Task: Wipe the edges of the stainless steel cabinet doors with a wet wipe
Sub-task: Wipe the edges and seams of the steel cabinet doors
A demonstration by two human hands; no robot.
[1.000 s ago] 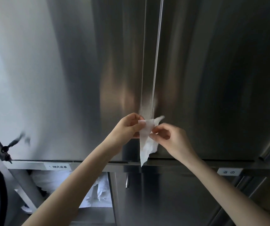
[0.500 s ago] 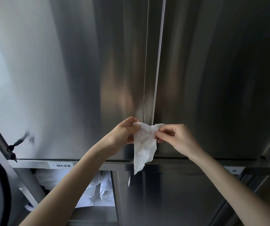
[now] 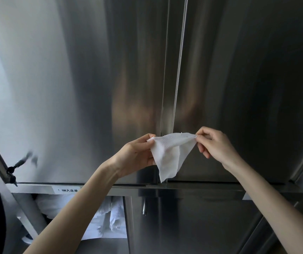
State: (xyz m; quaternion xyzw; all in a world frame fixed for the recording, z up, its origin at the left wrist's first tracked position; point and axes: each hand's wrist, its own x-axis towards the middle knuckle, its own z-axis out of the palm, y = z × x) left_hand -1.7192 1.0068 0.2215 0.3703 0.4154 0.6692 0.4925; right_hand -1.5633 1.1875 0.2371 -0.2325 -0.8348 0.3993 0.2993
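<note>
A white wet wipe (image 3: 169,153) hangs spread between my two hands in front of the cabinet. My left hand (image 3: 136,156) pinches its left corner and my right hand (image 3: 214,143) pinches its right corner. Its lower tip droops to the bottom edge of the doors. Behind it stand two tall stainless steel cabinet doors, the left door (image 3: 73,88) and the right door (image 3: 247,79). Their inner edges meet at a vertical seam (image 3: 179,61) just above the wipe. The wipe is held off the metal, not pressed on it.
A horizontal steel rail (image 3: 192,186) runs under the doors, with a white label (image 3: 67,190) at its left. Below it, an open compartment holds folded white linen (image 3: 110,222), next to a lower door with a small handle (image 3: 144,208). A key lock (image 3: 11,170) sits at the left.
My hands have pulled apart, the right one going right and up. The wipe, bunched and narrow a second ago, is now stretched open between them.
</note>
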